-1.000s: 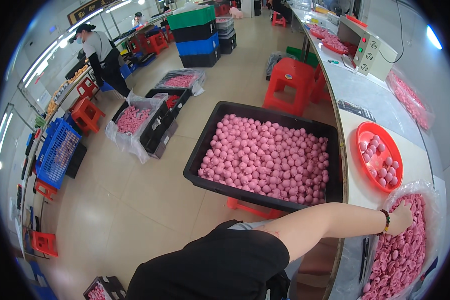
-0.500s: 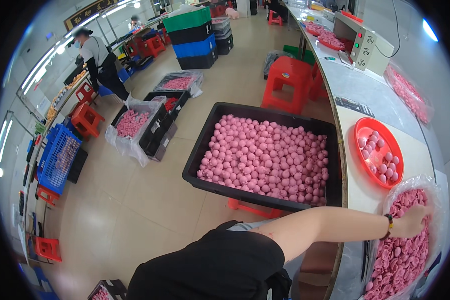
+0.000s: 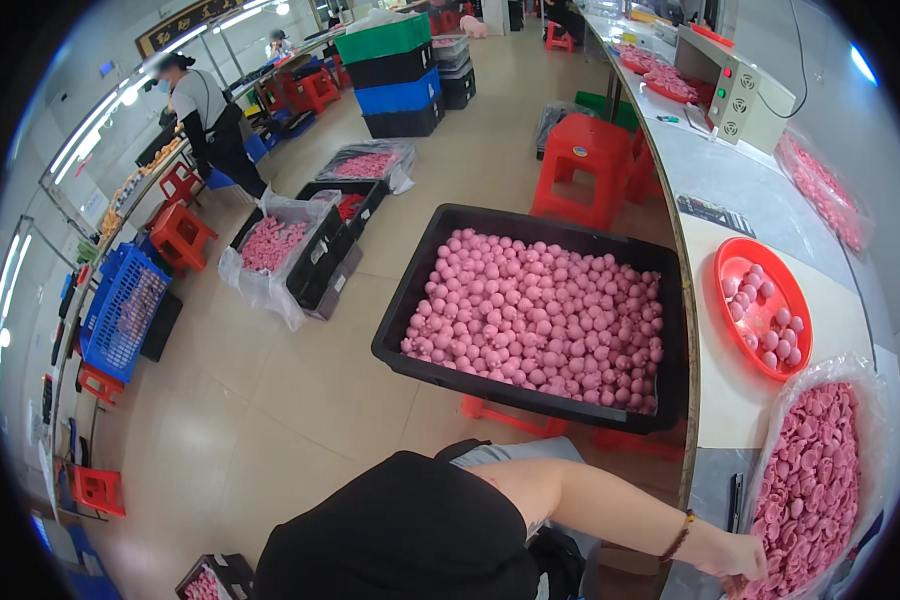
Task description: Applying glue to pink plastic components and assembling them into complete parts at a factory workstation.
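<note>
My left hand (image 3: 740,558) is at the lower right of the frame, right against the near left edge of the clear plastic bag (image 3: 876,400) of curved pink pieces (image 3: 812,470). The fingers bend downward and sit close together; their tips are partly hidden, so I cannot tell whether I am pinching a piece. My right hand is not in view, so of the two, only the left can be placed near the bag.

From my grip, the pink pieces spread up and to the right. The bag's long axis slants from the bottom of the frame toward the upper right, and my fingers are at its lower end, with most of the heap beyond them. My forearm comes in from the lower middle, crossing the table's edge at an angle to that axis.

Just above my hand, a slim black tool (image 3: 736,500) lies along the bag's left side. Farther up, near the right side of the frame, is the red tray (image 3: 803,312) with a few pink balls. The black crate (image 3: 510,392), full of more pink balls, is up and left, past the table's edge.
</note>
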